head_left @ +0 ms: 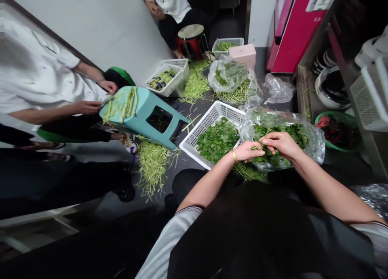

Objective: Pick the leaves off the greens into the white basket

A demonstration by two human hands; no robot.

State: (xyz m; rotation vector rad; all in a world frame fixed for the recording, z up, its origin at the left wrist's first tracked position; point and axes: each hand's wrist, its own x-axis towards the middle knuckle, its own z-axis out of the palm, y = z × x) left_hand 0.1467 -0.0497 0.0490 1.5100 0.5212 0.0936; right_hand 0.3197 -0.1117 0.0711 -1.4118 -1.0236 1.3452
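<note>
Both hands meet over the near edge of the greens: left hand (250, 151) with thumb and fingers nearly closed on a small green sprig (254, 148), right hand (281, 143) just beside it, thumb against curled fingers in a fine pinch, apparently on the same sprig — the exact grip of the right fingertips is too small to confirm. Step in hand, judged from the pose: picking over leafy greens by plucking leaf from stem. The next move would call for a short pull or snap between the two pinches, left hand steady, then leaf and stem parted to separate places. Position of material: sprig between the hands; leafy greens (298, 135) lie in a clear plastic bag (317, 145) beneath and beyond the right hand; loose leaves (218, 139) are heaped in a white basket (192, 139), forward and to the left of the left hand; thin stems (250, 172) lie just below the left hand, on the near side of the bag. Basket and bag sit close together, so a leaf let go carelessly could, in my judgement, end among the stems — worth noting.
</note>
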